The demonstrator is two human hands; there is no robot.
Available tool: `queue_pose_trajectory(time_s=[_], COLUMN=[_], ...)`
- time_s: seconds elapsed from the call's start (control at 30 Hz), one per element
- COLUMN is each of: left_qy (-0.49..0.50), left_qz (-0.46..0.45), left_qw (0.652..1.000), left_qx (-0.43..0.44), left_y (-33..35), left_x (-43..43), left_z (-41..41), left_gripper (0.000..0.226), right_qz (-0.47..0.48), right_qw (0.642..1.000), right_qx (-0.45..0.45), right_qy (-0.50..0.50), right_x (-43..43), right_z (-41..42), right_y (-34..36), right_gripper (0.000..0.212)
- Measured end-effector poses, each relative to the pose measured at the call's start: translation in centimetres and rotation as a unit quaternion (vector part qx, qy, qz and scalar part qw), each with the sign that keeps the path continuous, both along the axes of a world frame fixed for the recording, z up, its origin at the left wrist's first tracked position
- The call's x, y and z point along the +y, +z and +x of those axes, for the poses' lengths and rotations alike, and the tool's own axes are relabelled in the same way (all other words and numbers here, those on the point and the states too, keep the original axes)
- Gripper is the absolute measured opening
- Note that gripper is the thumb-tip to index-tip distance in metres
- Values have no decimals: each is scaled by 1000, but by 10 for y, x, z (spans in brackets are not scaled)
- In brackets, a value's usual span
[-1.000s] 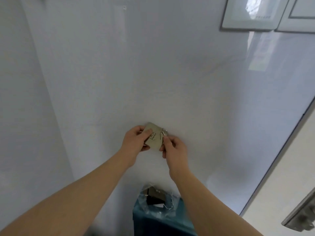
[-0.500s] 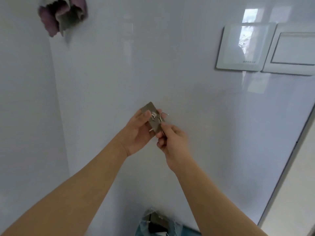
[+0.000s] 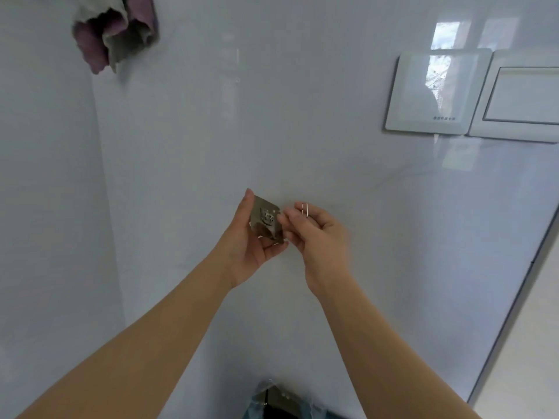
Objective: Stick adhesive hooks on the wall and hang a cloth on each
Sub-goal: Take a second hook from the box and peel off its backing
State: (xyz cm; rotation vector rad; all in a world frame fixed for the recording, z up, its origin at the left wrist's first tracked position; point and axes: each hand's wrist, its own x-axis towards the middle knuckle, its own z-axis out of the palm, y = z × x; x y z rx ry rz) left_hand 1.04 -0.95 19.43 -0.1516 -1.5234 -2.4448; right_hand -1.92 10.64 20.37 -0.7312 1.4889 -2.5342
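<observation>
Adhesive hook (image 3: 266, 220), a small grey metal plate, is sitting tilted between both hands, close in front of the glossy white wall (image 3: 272, 110); I cannot tell whether it is touching the wall. I am watching the left hand (image 3: 251, 246) holding it, thumb running up the plate's left edge and the other fingers (image 3: 269, 244) curling under its lower edge. The right hand (image 3: 316, 234) is meeting it from the right, thumb and forefinger pinching together at the plate's right edge, the rest of that hand's fingers curling inward. A thin pale sliver (image 3: 305, 209) is showing above the right forefinger; it is too small for me to name. A purple and grey cloth (image 3: 115, 34) is hanging high on the wall at the upper left, well apart from the hands. Two white switch plates (image 3: 435, 95) are sitting side by side at the upper right. A clear plastic packet (image 3: 278, 402) is lying below, between the forearms.
</observation>
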Motion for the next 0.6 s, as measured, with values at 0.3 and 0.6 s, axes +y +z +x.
queue_pose_trajectory(time_s=[0.3,0.6], left_qy=[30,-96], left_qz=[-40,-117], left_qw=[994,978], left_qx=[-100,-145], left_y=[8,16], left_x=[-4,-4], left_z=[0,8], left_gripper=[52,59], right_qz=[117,194], right_qw=[973,974], right_qx=[123,117], right_qy=[-158,-4], right_x=[0,-1], right_z=[-8,-3], right_y=[0,5], right_gripper=[24,25])
